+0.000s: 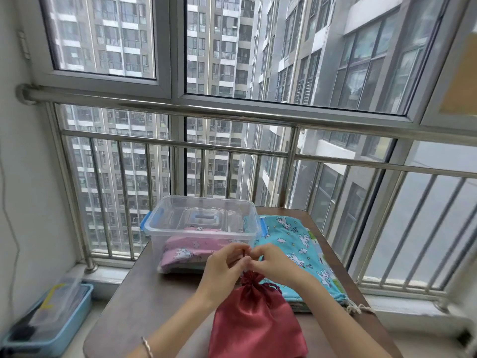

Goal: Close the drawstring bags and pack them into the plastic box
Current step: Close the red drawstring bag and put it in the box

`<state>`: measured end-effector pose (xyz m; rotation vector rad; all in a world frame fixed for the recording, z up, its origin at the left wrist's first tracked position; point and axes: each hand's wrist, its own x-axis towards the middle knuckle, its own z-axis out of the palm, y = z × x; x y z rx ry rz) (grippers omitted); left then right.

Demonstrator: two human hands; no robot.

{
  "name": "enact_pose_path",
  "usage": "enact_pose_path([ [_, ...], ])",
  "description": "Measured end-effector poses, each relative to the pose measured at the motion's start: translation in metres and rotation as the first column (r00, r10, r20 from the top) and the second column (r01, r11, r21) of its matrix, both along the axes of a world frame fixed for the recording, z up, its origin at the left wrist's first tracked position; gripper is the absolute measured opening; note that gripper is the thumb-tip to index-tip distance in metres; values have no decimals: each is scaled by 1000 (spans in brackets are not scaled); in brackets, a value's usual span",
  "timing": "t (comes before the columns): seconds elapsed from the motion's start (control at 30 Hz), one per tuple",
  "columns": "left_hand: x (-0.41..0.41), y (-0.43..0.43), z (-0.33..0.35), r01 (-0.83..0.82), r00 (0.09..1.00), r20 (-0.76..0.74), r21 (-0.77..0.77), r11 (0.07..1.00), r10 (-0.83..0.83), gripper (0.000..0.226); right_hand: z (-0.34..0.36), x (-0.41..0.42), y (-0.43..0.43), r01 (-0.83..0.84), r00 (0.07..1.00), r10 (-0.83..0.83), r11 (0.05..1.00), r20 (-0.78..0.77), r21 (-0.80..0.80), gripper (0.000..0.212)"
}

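**Red bag almost closed, blue pile not yet packed**

The red bag (255, 319) lies on the table (154, 293), just in front of the plastic box (154, 223), with its neck already gathered. The left hand (224, 264) and the right hand (273, 264) both pinch its cord above the neck. I judge that the closing is nearly done and the packing is left. There is one box and one red bag. At least one pink bag (185, 251) is inside the box, and a pile of blue bags (296, 244) lies beside it, too many layers to count
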<state>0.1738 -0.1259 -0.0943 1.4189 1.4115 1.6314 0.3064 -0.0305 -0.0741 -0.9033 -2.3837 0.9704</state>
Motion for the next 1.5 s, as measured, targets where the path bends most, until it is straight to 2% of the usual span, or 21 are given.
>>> enact_pose_path([
  [0.13,-3,5,1,-8,983,-183,-30,1000,2,22,4,5,-3,-40,998,39,999,-57,-4,15],
  [0.23,-6,7,-1,-61,970,-240,-63,996,44,25,0,6,-3,-12,998,17,997,-66,73,10],
  [0.33,-10,6,3,-42,984,-179,-162,986,13,32,-4,8,-4,42,998,-36,988,-43,150,21],
  [0.5,-20,10,10,114,988,-50,-382,917,-144,51,-6,7,-9,-40,996,12,943,86,329,60],
  [0.53,-21,10,10,140,985,-35,-405,903,-168,52,-6,7,-10,-48,995,16,938,96,344,61],
  [0.6,-23,11,10,166,980,-26,-422,891,-195,53,-5,6,-12,-75,995,48,943,90,323,45],
  [0.67,-24,10,12,172,977,-47,-418,892,-210,51,-6,7,-12,-73,996,55,956,72,285,27],
  [0.73,-25,9,11,142,972,-120,-378,915,-200,44,-8,6,-10,-5,1000,2,982,20,190,22],
  [0.83,-27,9,7,71,962,-232,-289,955,-142,16,-4,5,-11,37,990,-66,975,-128,-217,14],
  [0.9,-25,8,4,57,977,-184,-263,963,-108,8,-2,5,-12,-37,981,-42,916,-188,-400,14],
  [1.0,-20,7,0,77,987,-115,-269,960,-111,17,-1,8,-12,-125,970,9,876,-244,-466,15],
  [1.07,-17,7,-2,95,989,-78,-285,954,-122,23,-5,9,-11,-96,968,-18,897,-251,-431,11],
  [1.13,-16,8,-2,71,994,-62,-296,953,-93,20,-11,9,-10,8,959,-93,952,-266,-305,10],
  [1.2,-16,10,-1,55,996,-50,-302,952,-73,17,-16,9,-12,109,935,-163,978,-314,-180,22],
  [1.3,-14,11,-1,75,997,-2,-314,947,-79,17,-21,10,-14,137,942,-144,990,-304,-43,20],
  [1.4,-14,11,-2,88,996,4,-324,942,-92,20,-19,10,-18,105,947,-121,992,-298,-71,5],
  [1.47,-14,11,-1,85,995,-19,-321,943,-96,24,-17,12,-17,95,944,-128,988,-303,-120,16],
  [1.5,-14,11,-1,84,995,-28,-317,945,-97,25,-18,12,-15,111,950,-132,990,-282,-90,19],
])
